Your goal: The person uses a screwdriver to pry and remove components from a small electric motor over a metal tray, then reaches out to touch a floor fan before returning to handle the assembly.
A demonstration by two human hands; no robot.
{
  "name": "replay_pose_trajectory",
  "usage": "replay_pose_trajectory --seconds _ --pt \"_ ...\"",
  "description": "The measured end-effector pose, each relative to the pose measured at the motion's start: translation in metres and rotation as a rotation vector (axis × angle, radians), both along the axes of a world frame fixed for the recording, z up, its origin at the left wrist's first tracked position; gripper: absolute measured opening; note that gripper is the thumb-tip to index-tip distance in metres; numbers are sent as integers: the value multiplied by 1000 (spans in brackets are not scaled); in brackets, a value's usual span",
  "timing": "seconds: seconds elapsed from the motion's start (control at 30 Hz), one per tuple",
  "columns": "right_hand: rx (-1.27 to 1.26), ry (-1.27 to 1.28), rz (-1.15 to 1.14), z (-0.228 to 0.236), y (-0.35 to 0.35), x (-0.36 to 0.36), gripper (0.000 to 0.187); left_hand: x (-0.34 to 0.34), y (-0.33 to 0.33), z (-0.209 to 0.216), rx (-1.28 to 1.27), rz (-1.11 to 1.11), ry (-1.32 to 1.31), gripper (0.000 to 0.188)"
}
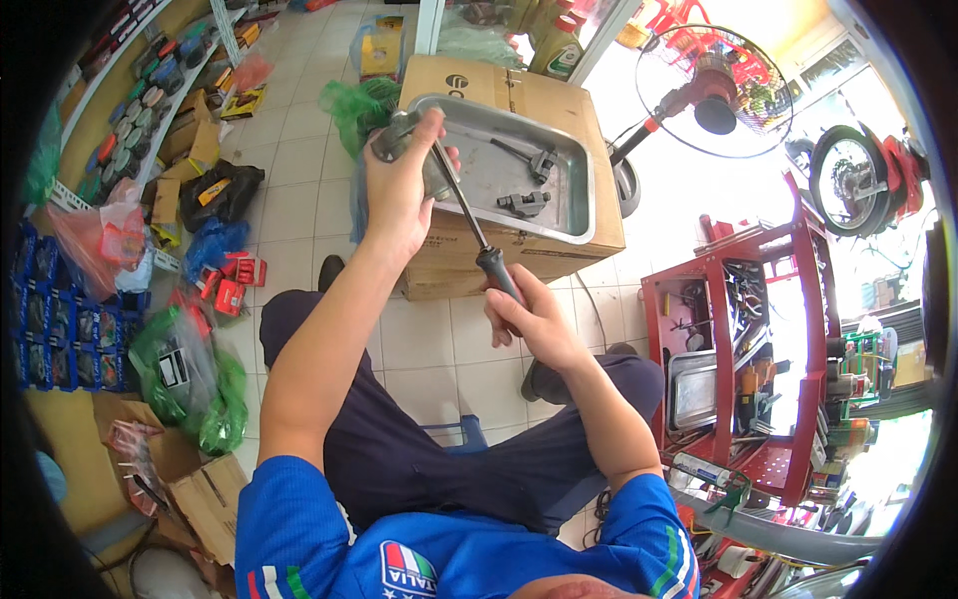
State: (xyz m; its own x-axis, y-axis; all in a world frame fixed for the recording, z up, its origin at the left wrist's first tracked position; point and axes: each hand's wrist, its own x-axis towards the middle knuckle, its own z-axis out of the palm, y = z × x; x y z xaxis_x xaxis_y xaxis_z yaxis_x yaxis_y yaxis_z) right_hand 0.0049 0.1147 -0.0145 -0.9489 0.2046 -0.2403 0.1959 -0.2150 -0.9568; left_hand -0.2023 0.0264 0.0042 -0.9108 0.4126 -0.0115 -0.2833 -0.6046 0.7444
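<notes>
My left hand (401, 195) is closed around a grey metal machine part (437, 182), raised over the near left corner of a metal tray (589, 190). My fingers hide much of the part, so its exact kind is unclear. In my right hand (539, 317) is the dark handle of a screwdriver (493, 266). Its long shaft slants up and left to the part; whether the tip touches is hidden by my left hand. Two small dark metal parts lie in the tray: one with a rod (540, 162), and a shorter one (524, 204) nearer me.
The tray rests on a large cardboard box (449, 270). A green plastic bag (349, 110) hangs at its left. Right of the box are a fan (714, 100) and a red tool cart (689, 290). Shelves (165, 120) and bagged goods (185, 374) line the left.
</notes>
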Motion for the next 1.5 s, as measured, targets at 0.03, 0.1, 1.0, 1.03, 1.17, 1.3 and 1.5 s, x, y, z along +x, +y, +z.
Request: replay_pose_trajectory --seconds 0.03,0.1,1.0,1.03,1.17,1.3,1.5 --pt "29 38 -22 -7 0 0 28 -2 -1 2 34 21 -22 44" --pt "69 -44 47 -20 3 -1 28 -12 -8 5 92 65 -67 47" --pt "211 -750 1049 -341 -153 103 74 -102 -62 -9 54 -194 -236 80" --pt "176 -745 1017 -343 -164 96 74 -108 -57 -12 39 -210 -227 79" --pt "106 -663 923 -341 -198 47 73 -136 -35 -13 -33 -294 -127 73" --pt "196 -639 1096 -342 -186 24 68 -134 -23 -2 -44 -436 -48 53" --pt "670 -793 617 -267 -110 21 52 -113 -6 1 -365 -530 249 54"
